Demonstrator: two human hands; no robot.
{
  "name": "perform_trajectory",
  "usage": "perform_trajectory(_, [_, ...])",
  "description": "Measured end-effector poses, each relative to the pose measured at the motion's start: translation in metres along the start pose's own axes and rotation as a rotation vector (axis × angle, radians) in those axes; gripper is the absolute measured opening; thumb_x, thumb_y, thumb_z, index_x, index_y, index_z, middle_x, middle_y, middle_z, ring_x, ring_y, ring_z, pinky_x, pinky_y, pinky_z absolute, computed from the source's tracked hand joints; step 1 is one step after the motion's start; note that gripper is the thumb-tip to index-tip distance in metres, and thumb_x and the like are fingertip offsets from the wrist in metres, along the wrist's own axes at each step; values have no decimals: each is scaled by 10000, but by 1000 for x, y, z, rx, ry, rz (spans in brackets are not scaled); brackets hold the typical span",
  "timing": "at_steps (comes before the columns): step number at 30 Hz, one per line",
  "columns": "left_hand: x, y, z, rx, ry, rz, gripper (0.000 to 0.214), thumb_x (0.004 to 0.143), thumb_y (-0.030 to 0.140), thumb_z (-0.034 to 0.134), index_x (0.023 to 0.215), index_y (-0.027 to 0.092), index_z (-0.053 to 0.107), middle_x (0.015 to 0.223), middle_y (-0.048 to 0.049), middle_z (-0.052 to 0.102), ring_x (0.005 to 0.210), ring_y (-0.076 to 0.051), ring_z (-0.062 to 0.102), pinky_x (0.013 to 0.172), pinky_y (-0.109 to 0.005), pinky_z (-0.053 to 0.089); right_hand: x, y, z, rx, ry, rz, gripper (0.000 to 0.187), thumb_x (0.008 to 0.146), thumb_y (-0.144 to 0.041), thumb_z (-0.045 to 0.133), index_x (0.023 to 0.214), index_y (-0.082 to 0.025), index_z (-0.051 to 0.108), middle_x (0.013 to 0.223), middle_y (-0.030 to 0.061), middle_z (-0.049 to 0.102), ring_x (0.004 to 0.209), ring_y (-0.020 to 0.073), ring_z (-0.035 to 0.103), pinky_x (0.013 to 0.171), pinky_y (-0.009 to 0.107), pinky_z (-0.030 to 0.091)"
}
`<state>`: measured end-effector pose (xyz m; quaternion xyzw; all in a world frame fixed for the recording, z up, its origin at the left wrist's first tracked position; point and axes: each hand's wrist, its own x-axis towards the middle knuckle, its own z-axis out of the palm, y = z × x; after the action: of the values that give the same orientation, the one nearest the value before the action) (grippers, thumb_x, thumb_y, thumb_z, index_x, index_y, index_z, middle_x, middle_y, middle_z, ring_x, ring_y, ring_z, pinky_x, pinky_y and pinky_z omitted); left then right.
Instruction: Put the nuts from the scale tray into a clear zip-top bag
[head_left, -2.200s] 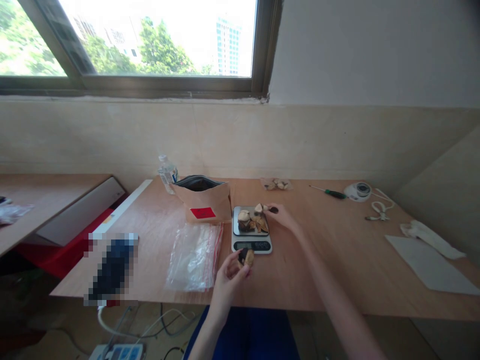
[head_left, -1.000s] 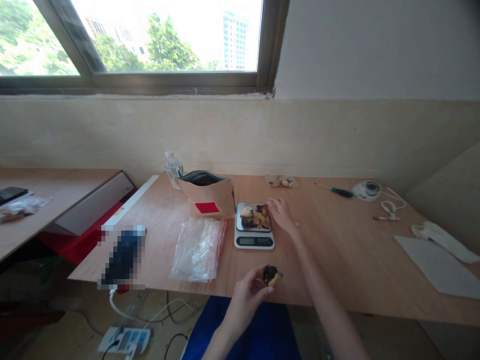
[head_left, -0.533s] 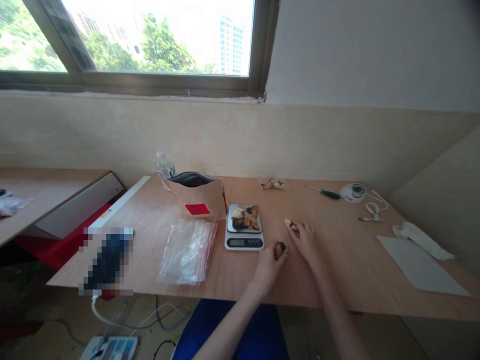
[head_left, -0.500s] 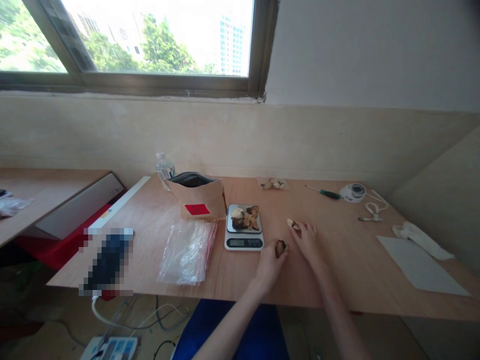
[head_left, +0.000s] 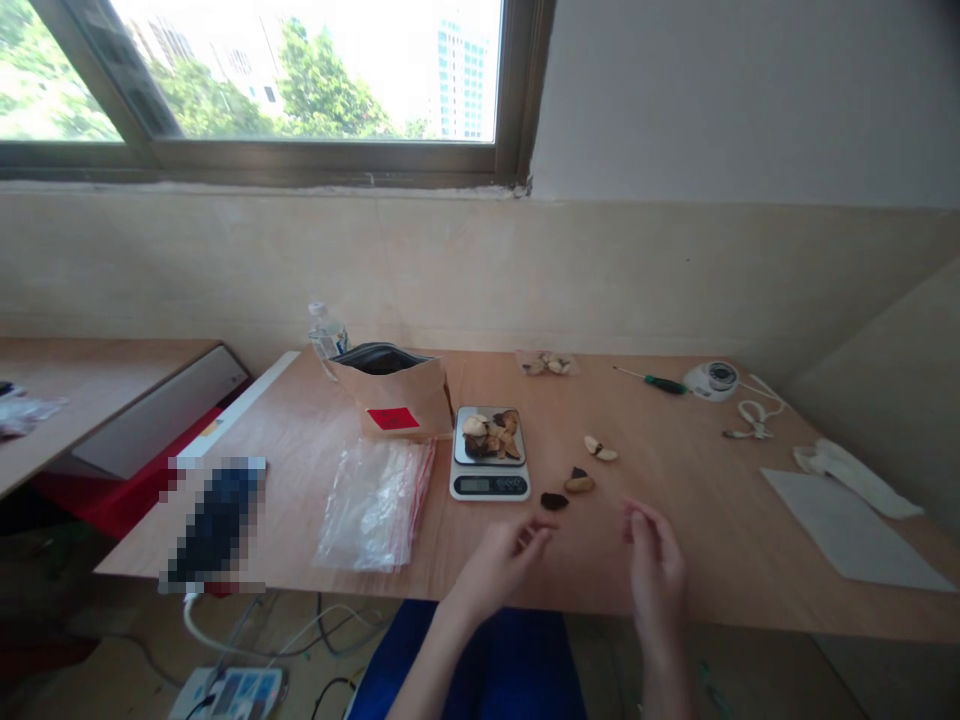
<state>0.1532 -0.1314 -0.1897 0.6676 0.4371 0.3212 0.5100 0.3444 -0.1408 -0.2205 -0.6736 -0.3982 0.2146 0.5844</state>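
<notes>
While both hands hover low over the near edge of the counter [head_left: 675, 500], neither holds anything. Left hand [head_left: 499, 560] is loosely open, fingers curled, fingertips just short of a small dark mushroom piece [head_left: 554, 501] lying on the wood. Right hand [head_left: 656, 560] is open too, fingers spread and pointing up-left, touching nothing, apart from the left hand.

Just beyond the dark piece: a tan-and-dark mushroom piece [head_left: 579, 483], close to it but not touching as far as I can tell. Further back and to the right, a pale mushroom piece [head_left: 601, 449], on its own on the bare counter.

Left of these three, a small digital kitchen scale [head_left: 489, 484] with a heap of dried mushrooms [head_left: 491, 436] on its platform; display too small to read. Left of the scale, a clear zip bag [head_left: 375, 503] with a red seal strip lies flat. Behind that, a brown paper pouch [head_left: 394, 400] with a red label stands upright, mouth open, just beside the scale's back corner. A water bottle [head_left: 324, 335] stands behind the pouch at the counter's far left corner.

Along the back edge: a small clear packet [head_left: 546, 364] with more mushroom pieces, a green-handled screwdriver [head_left: 651, 380], a white round device [head_left: 712, 380] and a white cable [head_left: 754, 418]. Far right: a white cloth [head_left: 851, 477] and a sheet of paper [head_left: 855, 535].
</notes>
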Motion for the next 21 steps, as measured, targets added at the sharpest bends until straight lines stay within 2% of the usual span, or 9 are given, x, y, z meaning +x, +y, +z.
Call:
perform_trajectory(2, [-17, -2, -16, 26, 149, -17, 324, 893, 364, 405, 1017, 188, 648, 920, -69, 674, 780, -165, 605, 688, -260, 451, -10, -11, 5, 96, -32, 89, 362, 806, -493, 498, 935, -170, 599, 876, 73, 628, 682, 169, 538, 652, 298, 432])
perform_trajectory(4, [-26, -10, -33, 88, 306, -30, 307, 893, 350, 394, 997, 191, 634, 911, -70, 654, 774, -171, 592, 679, -274, 450, -12, -24, 12, 138, -98, 74, 351, 797, -492, 526, 919, -172, 603, 827, 55, 619, 658, 157, 527, 643, 286, 434])
perform_trajectory(7, [-30, -33, -61, 267, 661, -59, 283, 868, 338, 399, 993, 174, 593, 930, -91, 601, 775, -202, 570, 718, -351, 464, -13, -38, 25, 183, -183, 18, 328, 821, -475, 517, 926, -178, 604, 785, 40, 609, 667, 155, 532, 657, 280, 443])
perform_trajectory(8, [-30, -43, -70, 359, 773, -64, 277, 840, 344, 440, 996, 165, 585, 941, -102, 576, 833, -232, 562, 761, -394, 461, -14, -41, 30, 188, -206, 12, 326, 832, -472, 504, 935, -180, 603, 781, 40, 610, 674, 158, 538, 662, 281, 447])
perform_trajectory(10, [-30, -60, -84, 521, 910, -81, 319, 779, 373, 520, 994, 145, 584, 937, -121, 536, 903, -284, 539, 812, -466, 442, -19, -40, 40, 154, -288, 8, 332, 852, -471, 471, 953, -185, 606, 818, 52, 625, 724, 176, 565, 691, 295, 459])
perform_trajectory(12, [-32, -71, -93, 595, 950, -101, 349, 762, 380, 536, 1009, 138, 581, 931, -125, 518, 921, -302, 529, 818, -492, 436, -25, -34, 50, 62, -408, -38, 328, 862, -461, 446, 942, -195, 621, 897, 75, 635, 835, 210, 581, 760, 330, 461])
perform_trajectory(14, [-35, -76, -97, 570, 951, -117, 356, 764, 391, 526, 1015, 143, 575, 931, -114, 509, 880, -283, 542, 791, -475, 453, -29, -23, 57, -68, -470, -125, 300, 857, -435, 451, 906, -209, 641, 950, 88, 623, 939, 243, 560, 853, 385, 433])
perform_trajectory(18, [-40, -73, -95, 358, 860, -176, 336, 809, 436, 448, 973, 164, 558, 891, -64, 520, 614, -177, 545, 601, -360, 481, -27, 0, 61, -262, -391, -242, 251, 845, -362, 452, 909, -219, 648, 945, 95, 583, 968, 267, 525, 904, 453, 395])
perform_trajectory(21, [-42, -67, -93, 298, 807, -198, 302, 823, 421, 426, 925, 171, 561, 796, -40, 568, 570, -166, 544, 566, -321, 454, -26, 13, 58, -339, -359, -267, 251, 835, -334, 455, 949, -208, 640, 945, 100, 559, 954, 272, 517, 875, 461, 411])
